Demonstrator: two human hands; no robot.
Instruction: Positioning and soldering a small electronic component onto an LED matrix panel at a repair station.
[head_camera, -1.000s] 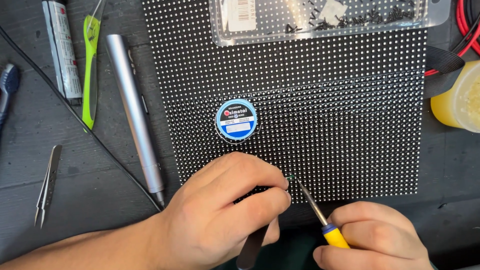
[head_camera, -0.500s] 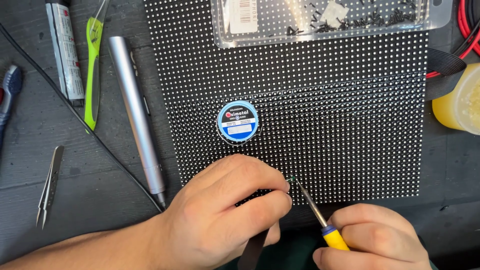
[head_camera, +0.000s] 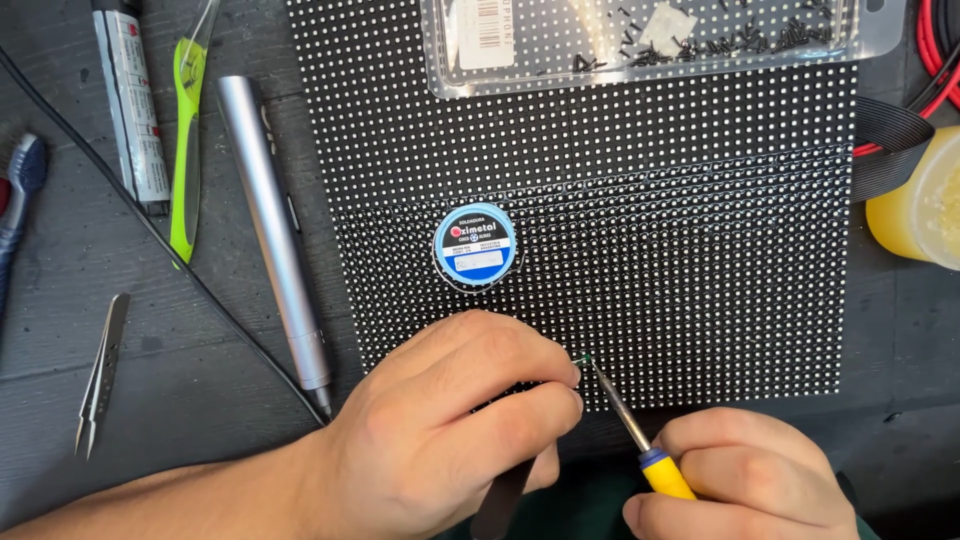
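Hands are working at the near edge of the panel (head_camera: 640, 260), the black dotted board lying flat on the grey bench (head_camera: 200, 420). Right hand (head_camera: 745, 480) is clenching a blue-and-yellow handled iron (head_camera: 630, 425), its thin metal shaft slanting up and left so the tip is touching the panel near its lower edge. Left hand (head_camera: 450, 430) is curling over a dark tool (head_camera: 500, 500), probably tweezers, whose back end is sticking out under the palm; its fingertips are pinching right beside the iron's tip, where a tiny greenish part (head_camera: 583, 358) seems to be sitting, though it is too small to tell for sure.

As for progress, the lower rows of the panel are looking glossy and ringed, as if already treated, while the upper rows are looking plain and matte; by that judgement a good share is done, and the spot in hand is lying inside the treated band, so rework may be going on there.

Farther up, a round blue-and-white solder reel (head_camera: 476, 246) is resting on the panel. Left of the panel a silver pen-shaped driver (head_camera: 275, 230) is lying, with spare tweezers (head_camera: 100, 375), a green tool (head_camera: 183, 150) and a white tube (head_camera: 130, 105) beyond it. A yellow jar (head_camera: 920, 210) is standing at the right, and a clear box (head_camera: 650, 40) of small dark parts is lying across the far edge
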